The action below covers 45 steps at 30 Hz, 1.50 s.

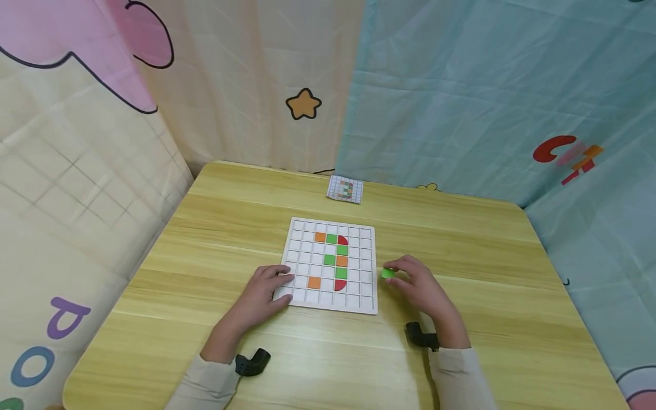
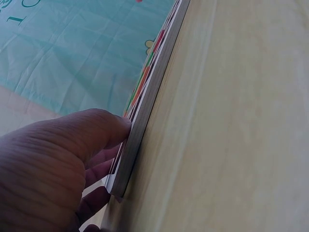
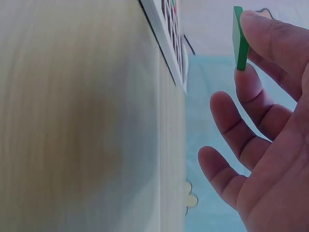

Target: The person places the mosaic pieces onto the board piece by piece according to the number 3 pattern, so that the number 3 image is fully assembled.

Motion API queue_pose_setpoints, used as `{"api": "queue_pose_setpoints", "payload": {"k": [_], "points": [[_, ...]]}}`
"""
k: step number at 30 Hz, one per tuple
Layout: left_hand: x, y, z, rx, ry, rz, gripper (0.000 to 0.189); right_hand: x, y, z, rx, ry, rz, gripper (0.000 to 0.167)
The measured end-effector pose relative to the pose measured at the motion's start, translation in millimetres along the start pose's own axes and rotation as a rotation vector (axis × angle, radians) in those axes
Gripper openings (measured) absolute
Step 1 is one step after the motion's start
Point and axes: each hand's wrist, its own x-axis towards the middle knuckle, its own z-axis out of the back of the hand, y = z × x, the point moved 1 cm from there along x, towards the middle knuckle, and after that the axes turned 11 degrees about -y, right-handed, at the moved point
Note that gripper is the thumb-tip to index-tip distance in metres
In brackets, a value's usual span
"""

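Observation:
A white square grid board [image 1: 361,296] lies on the table, with green, orange and red tiles in some of its cells. My left hand [image 1: 263,293] rests on the board's left edge near the front corner; its thumb [image 2: 104,128] touches the rim in the left wrist view. Just off the board's right side, my right hand [image 1: 417,285] pinches a green square tile [image 1: 388,274] between thumb and fingers. The right wrist view shows this tile [image 3: 239,38] edge-on, above the tabletop, with the other fingers loosely bent.
Behind the board lies a small printed card [image 1: 345,189] with a coloured grid pattern. The wooden table [image 1: 487,256] meets printed curtains [image 1: 435,102] at the back and sides. Each wrist carries a black mount [image 1: 253,363].

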Motion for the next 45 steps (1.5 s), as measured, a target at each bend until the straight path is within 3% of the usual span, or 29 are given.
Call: {"api": "queue_pose_setpoints", "payload": {"k": [11,25,38,45], "points": [[-0.7,-0.4,0.5,-0.001,0.000,0.010,0.044,14.9,23.0,-27.1,0.038,0.075,-0.034,0.029],[0.1,0.3,-1.0,-0.006,-0.016,-0.023,0.042,25.6,50.0,-66.3,0.072,0.170,0.096,0.022],[-0.4,0.2,-0.9,-0.008,-0.012,-0.008,0.043,29.9,64.9,-86.2,-0.042,0.232,0.075,0.021],[-0.6,0.0,0.6,-0.006,-0.019,-0.013,0.043,30.5,65.9,-94.4,-0.137,0.232,0.116,0.020]]}}
